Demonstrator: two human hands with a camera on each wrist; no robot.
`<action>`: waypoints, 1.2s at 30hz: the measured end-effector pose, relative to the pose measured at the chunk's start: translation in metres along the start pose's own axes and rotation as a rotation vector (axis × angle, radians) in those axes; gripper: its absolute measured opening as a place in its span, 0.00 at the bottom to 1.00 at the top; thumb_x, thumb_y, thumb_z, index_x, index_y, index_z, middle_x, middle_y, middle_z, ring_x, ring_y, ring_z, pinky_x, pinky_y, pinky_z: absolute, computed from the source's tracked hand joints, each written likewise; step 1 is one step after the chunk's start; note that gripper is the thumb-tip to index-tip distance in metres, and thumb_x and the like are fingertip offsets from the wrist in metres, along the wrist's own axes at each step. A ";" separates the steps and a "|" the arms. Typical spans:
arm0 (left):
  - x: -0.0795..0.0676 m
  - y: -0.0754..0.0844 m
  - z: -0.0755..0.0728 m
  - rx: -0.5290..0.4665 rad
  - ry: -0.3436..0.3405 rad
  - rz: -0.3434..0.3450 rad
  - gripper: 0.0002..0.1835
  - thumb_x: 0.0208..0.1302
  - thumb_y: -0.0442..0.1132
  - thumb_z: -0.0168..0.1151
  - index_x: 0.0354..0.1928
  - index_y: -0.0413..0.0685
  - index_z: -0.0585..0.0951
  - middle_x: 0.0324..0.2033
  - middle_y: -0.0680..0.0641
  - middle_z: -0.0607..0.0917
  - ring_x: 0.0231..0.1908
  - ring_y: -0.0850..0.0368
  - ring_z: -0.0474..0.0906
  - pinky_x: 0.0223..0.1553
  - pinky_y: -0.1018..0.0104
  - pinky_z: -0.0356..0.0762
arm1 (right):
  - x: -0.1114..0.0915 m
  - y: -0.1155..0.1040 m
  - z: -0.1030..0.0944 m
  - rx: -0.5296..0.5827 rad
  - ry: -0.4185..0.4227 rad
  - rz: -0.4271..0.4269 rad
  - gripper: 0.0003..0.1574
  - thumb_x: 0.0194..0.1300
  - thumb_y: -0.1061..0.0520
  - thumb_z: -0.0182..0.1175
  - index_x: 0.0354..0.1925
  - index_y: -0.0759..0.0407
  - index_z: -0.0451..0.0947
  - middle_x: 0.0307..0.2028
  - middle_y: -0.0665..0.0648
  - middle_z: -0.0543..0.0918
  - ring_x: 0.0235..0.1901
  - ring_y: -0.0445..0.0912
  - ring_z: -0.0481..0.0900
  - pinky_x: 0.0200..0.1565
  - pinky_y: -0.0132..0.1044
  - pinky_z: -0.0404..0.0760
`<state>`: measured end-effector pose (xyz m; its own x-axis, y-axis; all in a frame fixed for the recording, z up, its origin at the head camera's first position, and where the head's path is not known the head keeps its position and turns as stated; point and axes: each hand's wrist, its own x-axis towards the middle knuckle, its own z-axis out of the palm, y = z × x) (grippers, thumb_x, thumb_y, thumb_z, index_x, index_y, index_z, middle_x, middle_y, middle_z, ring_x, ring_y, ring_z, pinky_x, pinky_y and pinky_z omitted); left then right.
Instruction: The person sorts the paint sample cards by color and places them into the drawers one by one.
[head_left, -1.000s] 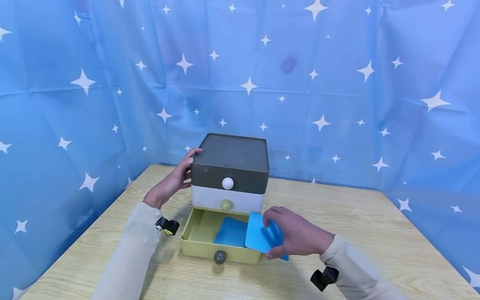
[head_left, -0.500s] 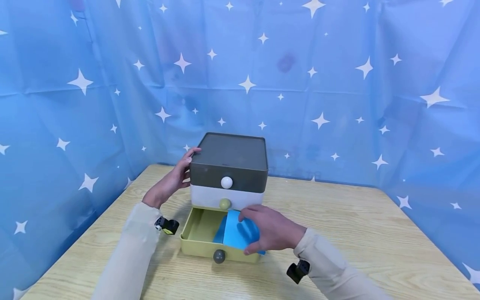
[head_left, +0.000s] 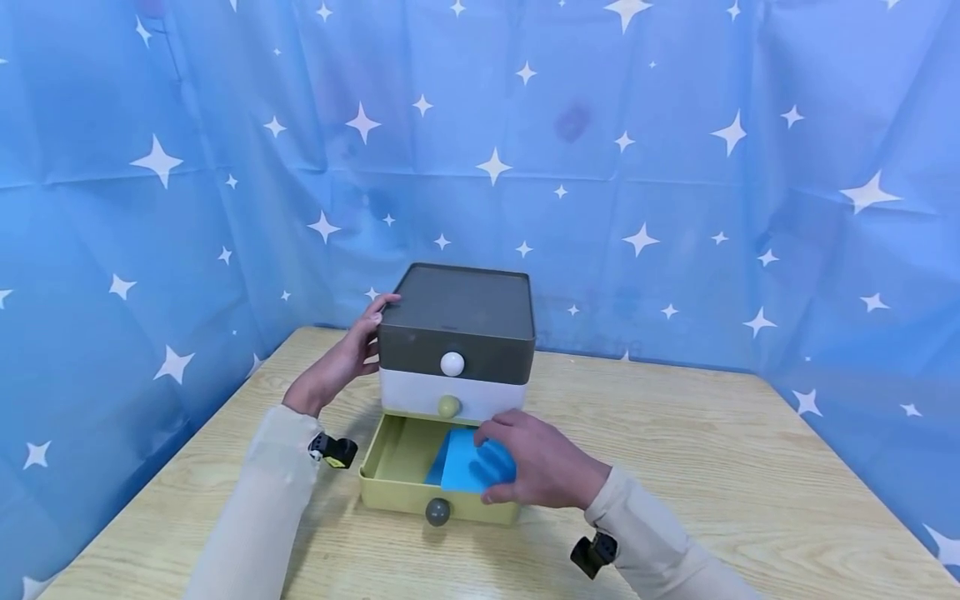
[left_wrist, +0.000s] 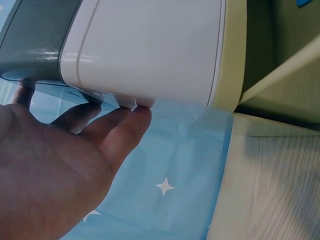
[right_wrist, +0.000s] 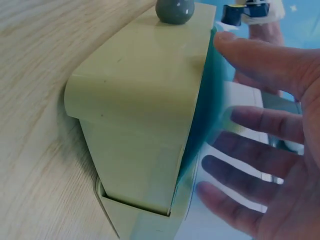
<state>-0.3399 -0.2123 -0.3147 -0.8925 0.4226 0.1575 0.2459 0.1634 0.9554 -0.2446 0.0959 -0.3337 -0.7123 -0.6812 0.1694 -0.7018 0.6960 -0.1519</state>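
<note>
A small drawer cabinet [head_left: 461,300] stands on the table, with a dark grey tier above a white one. Its yellow-green bottom drawer [head_left: 401,494] is pulled out. Inside the drawer a light blue sheet [head_left: 459,462] with rounded corners lies over a darker blue piece [head_left: 435,469]. My right hand [head_left: 546,462] hovers over the drawer's right side. In the right wrist view its fingers are spread, the thumb close to the edge of the blue sheet [right_wrist: 205,105]. My left hand [head_left: 335,371] rests against the cabinet's left side, fingertips on the wall [left_wrist: 145,55].
A grey knob [head_left: 437,512] sticks out from the open drawer's front; a white knob [head_left: 452,364] and a green knob [head_left: 449,407] sit on the tiers above. The wooden table [head_left: 675,450] is backed by a blue star-patterned curtain [head_left: 600,208].
My right hand has moved left with the light blue sheet, which has gone down into the drawer over the darker piece. The fingers have let go of it. The left hand has stayed in place.
</note>
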 end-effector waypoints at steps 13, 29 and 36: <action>-0.002 -0.002 0.000 0.003 0.003 0.005 0.28 0.77 0.67 0.26 0.76 0.83 0.46 0.79 0.43 0.50 0.76 0.38 0.57 0.71 0.33 0.58 | -0.003 0.005 0.005 0.025 0.086 -0.055 0.27 0.52 0.42 0.77 0.47 0.51 0.82 0.49 0.51 0.84 0.50 0.46 0.79 0.50 0.42 0.84; -0.002 -0.001 -0.001 -0.002 0.002 0.005 0.28 0.77 0.66 0.27 0.76 0.82 0.46 0.78 0.43 0.51 0.76 0.38 0.59 0.71 0.34 0.59 | -0.003 0.005 0.013 0.041 0.179 -0.094 0.22 0.54 0.47 0.77 0.44 0.52 0.82 0.46 0.49 0.82 0.47 0.42 0.77 0.50 0.38 0.83; -0.001 0.000 0.000 -0.006 0.006 -0.003 0.28 0.77 0.66 0.27 0.77 0.81 0.46 0.79 0.44 0.50 0.77 0.38 0.56 0.71 0.33 0.57 | -0.006 -0.008 0.019 0.037 0.202 -0.164 0.19 0.54 0.49 0.77 0.42 0.52 0.82 0.41 0.48 0.82 0.42 0.39 0.75 0.44 0.31 0.80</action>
<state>-0.3389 -0.2126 -0.3152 -0.8956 0.4166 0.1560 0.2410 0.1595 0.9573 -0.2348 0.0899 -0.3523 -0.5746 -0.7223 0.3850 -0.8100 0.5692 -0.1410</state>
